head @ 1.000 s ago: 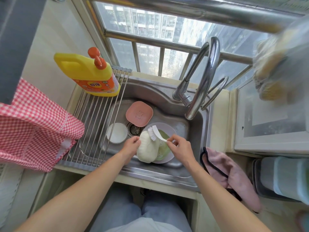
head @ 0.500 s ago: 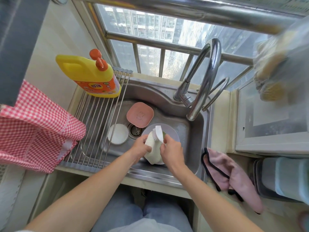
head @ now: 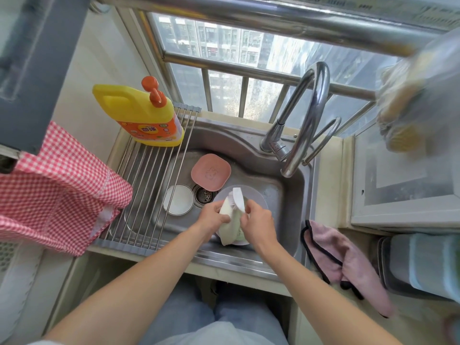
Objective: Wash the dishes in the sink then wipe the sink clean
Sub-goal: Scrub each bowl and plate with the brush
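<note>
Red checked cloth [head: 57,185] hanging left; window bars [head: 245,97] behind.

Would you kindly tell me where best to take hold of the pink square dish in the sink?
Probably grip the pink dish by its near right rim, coming from above. It appears to lie bottom up and low, so only its edges give purchase; the drain side is free.

Bright daylight enters through the barred window [head: 249,78] at the top and fills the scene evenly; shadows are soft and weak. The curved chrome tap [head: 308,115] and the stainless steel sink basin [head: 281,195] carry pale reflections rather than hard glare. Wide-angle distortion bends the thick steel rail [head: 249,18] and stretches the frame edges. The translucent bag with yellow contents [head: 413,95] at upper right is strongly blurred, and the white brush head [head: 236,197] shows slight motion blur.
</note>
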The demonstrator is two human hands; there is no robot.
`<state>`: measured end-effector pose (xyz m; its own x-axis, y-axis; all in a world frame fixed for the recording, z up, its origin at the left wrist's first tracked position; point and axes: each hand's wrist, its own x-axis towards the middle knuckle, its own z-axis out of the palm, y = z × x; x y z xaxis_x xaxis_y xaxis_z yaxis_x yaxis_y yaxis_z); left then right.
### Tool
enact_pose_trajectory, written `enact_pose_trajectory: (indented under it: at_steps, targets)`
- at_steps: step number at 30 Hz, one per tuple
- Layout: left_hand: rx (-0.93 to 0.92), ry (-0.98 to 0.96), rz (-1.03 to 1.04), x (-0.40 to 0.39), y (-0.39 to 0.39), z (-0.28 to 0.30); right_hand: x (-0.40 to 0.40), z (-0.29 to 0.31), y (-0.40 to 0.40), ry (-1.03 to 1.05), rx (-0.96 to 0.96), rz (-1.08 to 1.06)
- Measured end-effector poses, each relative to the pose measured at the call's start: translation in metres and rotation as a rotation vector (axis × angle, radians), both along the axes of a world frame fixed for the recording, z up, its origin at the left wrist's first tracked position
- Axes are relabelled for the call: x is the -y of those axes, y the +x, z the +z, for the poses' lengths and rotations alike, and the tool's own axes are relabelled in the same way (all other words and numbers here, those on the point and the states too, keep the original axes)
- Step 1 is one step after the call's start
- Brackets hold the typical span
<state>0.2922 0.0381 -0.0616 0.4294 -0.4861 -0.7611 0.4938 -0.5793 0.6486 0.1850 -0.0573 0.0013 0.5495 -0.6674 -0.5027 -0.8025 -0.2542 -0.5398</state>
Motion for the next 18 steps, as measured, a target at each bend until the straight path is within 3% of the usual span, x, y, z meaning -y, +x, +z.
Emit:
enact_pose_trajectory:
  at_steps: [4, 10, 15, 18]
  targets:
    - [-0.020, -0.009, -0.069, -0.006, 0.004, -0.003, -0.020, 0.016, -0.017, 0.028, 0.025, 0.114]
    - [-0.024, -0.005, -0.119, -0.007, 0.000, 0.001, 0.007, 0.011, -0.004, 0.022, -0.032, 0.023]
    - [0.005, 0.030, -0.097, -0.010, 0.007, 0.001, -0.006, 0.023, -0.006, 0.053, -0.066, 0.213]
    - [-0.001, 0.048, -0.138, -0.008, 0.007, 0.001, 0.002, 0.018, 0.001, 0.009, -0.074, 0.140]
